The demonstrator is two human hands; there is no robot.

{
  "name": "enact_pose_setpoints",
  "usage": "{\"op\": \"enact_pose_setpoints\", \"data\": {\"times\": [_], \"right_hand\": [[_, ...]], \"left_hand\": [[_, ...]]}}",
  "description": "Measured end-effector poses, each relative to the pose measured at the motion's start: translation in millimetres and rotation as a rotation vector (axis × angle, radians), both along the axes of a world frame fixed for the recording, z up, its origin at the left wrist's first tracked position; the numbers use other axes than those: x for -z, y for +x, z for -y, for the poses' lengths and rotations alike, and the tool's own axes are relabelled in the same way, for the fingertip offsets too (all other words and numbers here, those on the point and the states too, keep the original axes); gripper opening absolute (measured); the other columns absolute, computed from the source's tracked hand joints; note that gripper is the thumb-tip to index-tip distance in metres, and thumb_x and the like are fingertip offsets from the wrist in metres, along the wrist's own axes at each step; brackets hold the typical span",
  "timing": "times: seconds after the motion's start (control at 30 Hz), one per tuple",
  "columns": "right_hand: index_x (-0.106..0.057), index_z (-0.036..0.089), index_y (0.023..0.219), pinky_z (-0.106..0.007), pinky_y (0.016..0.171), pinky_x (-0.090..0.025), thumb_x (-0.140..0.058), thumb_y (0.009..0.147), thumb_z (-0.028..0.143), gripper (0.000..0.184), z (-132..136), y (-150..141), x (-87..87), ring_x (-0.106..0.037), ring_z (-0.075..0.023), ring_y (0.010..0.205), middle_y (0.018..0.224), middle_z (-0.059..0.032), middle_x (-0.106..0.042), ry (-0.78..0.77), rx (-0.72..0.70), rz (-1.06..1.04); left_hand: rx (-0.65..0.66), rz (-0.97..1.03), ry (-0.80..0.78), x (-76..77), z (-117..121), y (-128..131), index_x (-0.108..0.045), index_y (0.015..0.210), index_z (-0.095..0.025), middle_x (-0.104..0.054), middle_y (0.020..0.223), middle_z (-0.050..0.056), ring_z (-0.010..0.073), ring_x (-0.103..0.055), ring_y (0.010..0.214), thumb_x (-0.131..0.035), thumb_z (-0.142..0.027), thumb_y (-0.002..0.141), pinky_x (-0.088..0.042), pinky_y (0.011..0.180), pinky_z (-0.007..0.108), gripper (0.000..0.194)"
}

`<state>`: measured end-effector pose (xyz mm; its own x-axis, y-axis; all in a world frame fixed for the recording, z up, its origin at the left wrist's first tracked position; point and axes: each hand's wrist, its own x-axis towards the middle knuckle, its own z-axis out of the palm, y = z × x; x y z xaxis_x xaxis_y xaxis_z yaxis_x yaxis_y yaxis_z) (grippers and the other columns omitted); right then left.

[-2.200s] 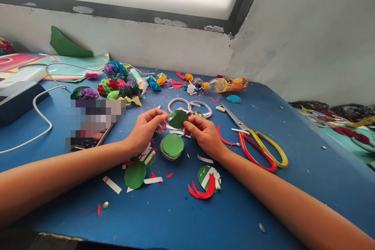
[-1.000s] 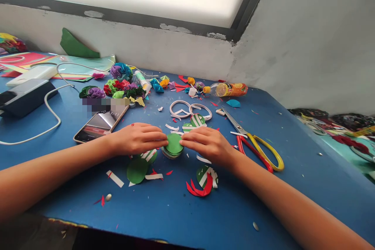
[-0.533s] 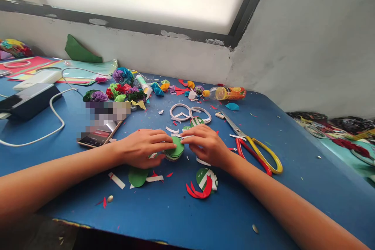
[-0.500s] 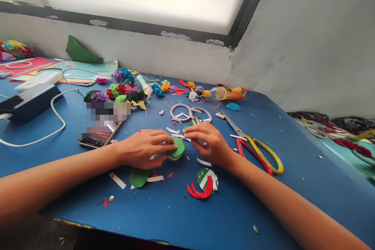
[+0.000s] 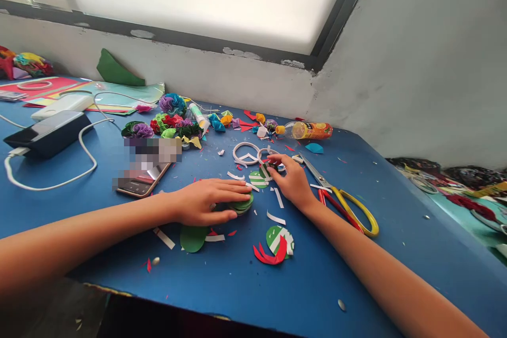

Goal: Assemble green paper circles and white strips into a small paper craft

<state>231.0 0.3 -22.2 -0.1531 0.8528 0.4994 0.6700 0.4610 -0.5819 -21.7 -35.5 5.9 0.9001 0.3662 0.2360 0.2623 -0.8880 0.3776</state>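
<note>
My left hand (image 5: 214,202) lies with stretched fingers over a small stack of green paper circles (image 5: 242,207), its fingertips touching the top one. My right hand (image 5: 292,182) pinches a green paper circle with white strips (image 5: 266,170) between thumb and fingers, tilted up off the table. Just below it lies another white-striped green circle (image 5: 258,179). A plain green circle (image 5: 194,238) rests under the left wrist side. Nearer me is a striped circle (image 5: 277,237) partly covered by a curved red paper scrap (image 5: 273,254).
Scissors (image 5: 340,195) lie open-bladed right of my right hand. Beyond are tape rolls (image 5: 245,154), a juice bottle (image 5: 312,130), crumpled paper flowers (image 5: 172,104) and a glue stick (image 5: 198,116). Left stand a phone (image 5: 144,182), a black box (image 5: 49,134) and a white cable (image 5: 87,156).
My right hand has moved slightly away from the stack with a striped circle now visible in its pinch. Another striped circle now shows beside it. My left fingers have straightened over the stack.
</note>
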Motion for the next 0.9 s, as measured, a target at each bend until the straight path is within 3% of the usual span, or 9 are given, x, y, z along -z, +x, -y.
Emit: {"op": "enact_pose_setpoints", "data": {"times": [0.07,0.17,0.23,0.3,0.37,0.57,0.63,0.77,0.9], "right_hand": [[-0.057,0.016,0.093,-0.032,0.078,-0.047,-0.053,0.079,0.029,0.02,5.7,-5.6,-7.9,-0.057,-0.013,0.079,0.09,-0.0056,-0.062,0.003,-0.006,-0.09],[-0.052,0.018,0.1,-0.022,0.062,-0.049,-0.052,0.081,0.036,0.026,22.1,-20.5,-20.6,-0.057,-0.0082,0.069,0.086,-0.0025,-0.06,-0.019,-0.056,-0.214],[-0.05,0.019,0.096,-0.019,0.06,-0.049,-0.057,0.078,0.035,0.025,36.6,-32.8,-27.2,-0.057,-0.0067,0.068,0.082,0.0,-0.058,-0.083,-0.194,-0.383],[-0.051,0.019,0.089,-0.018,0.062,-0.05,-0.06,0.077,0.03,0.019,50.0,-43.5,-31.2,-0.057,-0.0058,0.069,0.078,0.0016,-0.056,-0.125,-0.336,-0.51],[-0.053,0.02,0.088,-0.018,0.066,-0.05,-0.06,0.077,0.026,0.015,58.8,-49.5,-32.7,-0.056,-0.0052,0.072,0.083,0.0011,-0.056,-0.114,-0.379,-0.52],[-0.057,0.02,0.084,-0.019,0.069,-0.044,-0.057,0.079,0.02,0.005,57.5,-44.2,-30.5,-0.051,-0.0054,0.075,0.085,0.0007,-0.055,0.177,-0.252,-0.178],[-0.057,0.019,0.084,-0.019,0.068,-0.043,-0.055,0.081,0.021,0.004,56.3,-43.0,-29.4,-0.05,-0.0059,0.073,0.081,0.0002,-0.056,0.166,-0.269,-0.096],[-0.056,0.017,0.087,-0.02,0.063,-0.044,-0.055,0.081,0.03,0.015,60.3,-46.3,-28.9,-0.053,-0.0071,0.07,0.083,-0.0017,-0.059,0.04,-0.275,-0.093],[-0.058,0.019,0.091,-0.02,0.063,-0.046,-0.056,0.08,0.034,0.019,65.1,-49.2,-31.9,-0.056,-0.0083,0.076,0.087,-0.0018,-0.061,-0.001,-0.278,-0.132]], "left_hand": [[-0.136,0.173,-0.108,0.3,0.6,1.9,-0.054,0.114,-0.018,-0.054,0.123,0.005,0.0133,-0.047,0.12,-0.045,-0.03,0.086,-0.04,0.103,0.028,0.032],[-0.383,0.352,-0.227,-3.8,2.6,6.1,-0.055,0.108,-0.018,-0.061,0.111,0.005,0.0117,-0.055,0.105,-0.049,-0.031,0.084,-0.045,0.095,0.027,0.029],[-0.464,0.401,-0.327,-8.7,5.4,8.7,-0.053,0.11,-0.018,-0.061,0.108,0.004,0.0111,-0.057,0.099,-0.052,-0.034,0.082,-0.046,0.091,0.026,0.032],[-0.472,0.442,-0.422,-13.1,9.1,10.7,-0.056,0.104,-0.016,-0.062,0.099,0.004,0.0095,-0.057,0.091,-0.053,-0.036,0.081,-0.047,0.085,0.023,0.03],[-0.475,0.478,-0.51,-16.1,12.8,12.4,-0.058,0.093,-0.014,-0.061,0.089,0.003,0.0078,-0.056,0.081,-0.053,-0.037,0.081,-0.047,0.076,0.02,0.027],[-0.537,0.587,-0.779,-19.5,18.5,18.1,-0.058,0.084,-0.012,-0.059,0.072,0.001,0.0048,-0.053,0.064,-0.063,-0.038,0.073,-0.044,0.058,0.015,0.029],[-0.518,0.608,-0.847,-19.3,19.7,19.9,-0.058,0.082,-0.011,-0.061,0.073,0.001,0.0055,-0.055,0.066,-0.064,-0.035,0.072,-0.046,0.06,0.015,0.027],[-0.523,0.593,-0.887,-16.6,22.1,21.3,-0.059,0.084,-0.012,-0.06,0.075,0.001,0.0066,-0.057,0.069,-0.063,-0.039,0.072,-0.05,0.064,0.017,0.03],[-0.522,0.512,-0.797,-14.6,23.1,20.3,-0.06,0.087,-0.011,-0.06,0.077,0.002,0.0065,-0.056,0.068,-0.058,-0.041,0.076,-0.05,0.064,0.017,0.032]]}}
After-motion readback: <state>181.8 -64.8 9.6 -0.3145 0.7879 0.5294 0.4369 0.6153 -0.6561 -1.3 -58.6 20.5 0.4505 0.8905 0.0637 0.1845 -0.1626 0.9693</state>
